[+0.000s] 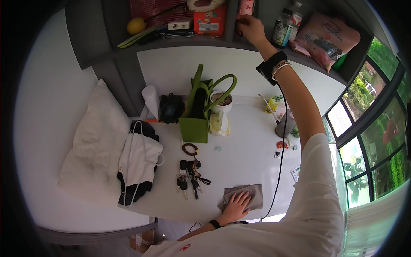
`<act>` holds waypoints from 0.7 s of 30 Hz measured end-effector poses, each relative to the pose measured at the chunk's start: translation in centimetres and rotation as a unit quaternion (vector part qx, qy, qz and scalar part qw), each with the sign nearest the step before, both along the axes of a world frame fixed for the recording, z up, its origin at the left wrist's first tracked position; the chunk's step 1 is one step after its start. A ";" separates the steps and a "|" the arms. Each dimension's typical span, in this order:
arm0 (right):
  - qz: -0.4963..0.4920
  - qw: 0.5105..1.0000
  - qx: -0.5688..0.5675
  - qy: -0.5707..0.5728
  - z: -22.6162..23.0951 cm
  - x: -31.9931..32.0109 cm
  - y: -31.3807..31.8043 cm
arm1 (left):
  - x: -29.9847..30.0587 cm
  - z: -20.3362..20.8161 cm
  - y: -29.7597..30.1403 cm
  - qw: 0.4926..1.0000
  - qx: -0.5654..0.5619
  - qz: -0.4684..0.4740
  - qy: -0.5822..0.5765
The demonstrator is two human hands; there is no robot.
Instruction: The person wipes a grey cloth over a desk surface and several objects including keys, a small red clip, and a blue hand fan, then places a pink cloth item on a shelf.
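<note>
My left hand (236,207) lies flat on a folded grey cloth (253,193) at the table's near edge, fingers spread. My right arm stretches up to the shelf, where my right hand (251,29) has its fingers curled at the lower part of a pink cylindrical container (246,7). The top of that container is cut off by the picture's edge. Left of the cloth lie a bunch of keys (183,183) and a brown bead bracelet (189,149). Behind them stands a green tote bag (194,129) with its handles up.
The dark shelf (252,46) holds bottles (282,32), a pink soft pack (327,36), a red box (209,22) and a yellow ball (136,26). A black cable (281,158) hangs beside my right arm. A white pillow (96,141) and white bag (138,158) lie left; windows line the right.
</note>
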State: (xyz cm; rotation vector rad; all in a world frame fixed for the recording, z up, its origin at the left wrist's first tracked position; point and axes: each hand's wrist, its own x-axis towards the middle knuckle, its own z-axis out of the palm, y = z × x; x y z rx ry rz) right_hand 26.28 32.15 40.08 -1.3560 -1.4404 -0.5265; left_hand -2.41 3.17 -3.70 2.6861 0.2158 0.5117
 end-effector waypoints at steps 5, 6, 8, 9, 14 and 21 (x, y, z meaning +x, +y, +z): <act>-0.029 0.993 -0.016 -0.116 -0.5 0.3 -0.4 | -0.1 0.0 0.0 1.000 -0.014 -0.001 0.000; -0.024 0.989 -0.020 -0.148 -0.7 0.2 -0.6 | -0.1 0.0 0.0 1.000 -0.013 0.001 0.001; -0.025 0.988 0.002 -0.156 -0.9 0.1 -1.1 | -0.1 0.1 0.0 1.000 -0.011 0.003 0.002; -0.028 0.986 0.023 -0.164 -0.9 0.3 -1.4 | -0.1 0.2 -0.1 1.000 -0.009 0.002 0.002; -0.080 0.952 -0.176 -0.237 -1.9 1.8 -1.8 | 0.3 0.2 -0.4 1.000 -0.002 0.000 0.010; -0.032 0.991 0.009 -0.127 -2.1 1.3 -4.7 | 0.2 0.0 -0.4 1.000 0.002 0.006 0.019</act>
